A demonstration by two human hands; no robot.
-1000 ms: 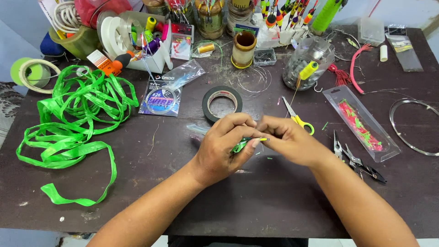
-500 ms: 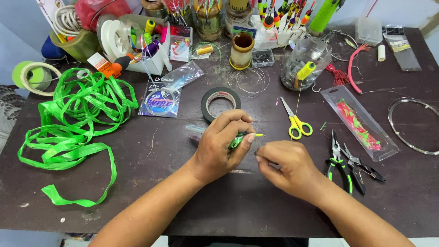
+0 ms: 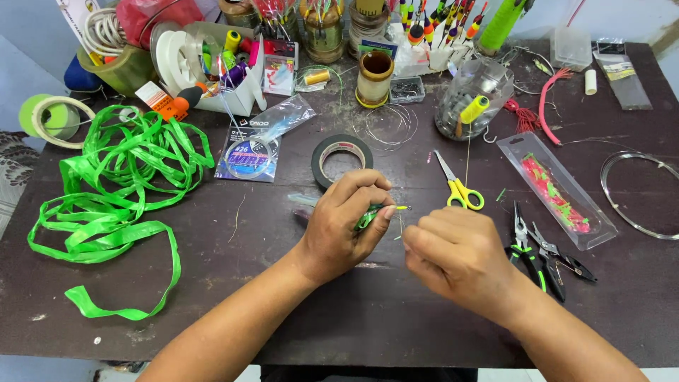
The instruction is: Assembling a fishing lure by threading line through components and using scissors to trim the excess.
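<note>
Left hand [image 3: 338,230] is sitting centre frame, fingers curled tight and pinching a small green lure [image 3: 369,216] whose thin yellow tip is poking out to the right. Right hand [image 3: 456,255] is hovering just beside it, lower right of centre, fingers bunched close as if nipping something very fine; a thread may be running between the hands, but it is too thin to tell. As a judgement, the little piece is looking partly made: green body already on, the fine work at the tip not yet finished, and the tools lying untouched. Yellow-handled scissors [image 3: 458,188] are lying shut just above the right hand, glossy plastic grips, steel blades. Pliers [image 3: 539,249] with dark and green grips are resting to the right, near a clear packet [image 3: 559,189] of pink and green bits. A black tape roll [image 3: 341,160] is lying flat just above the left hand. At left, a crinkly bright green ribbon [image 3: 113,191] is sprawling in loose loops over the dark, scuffed counter [image 3: 353,318]. Along the top edge, jars, spools and painted floats are crowding together.
</note>
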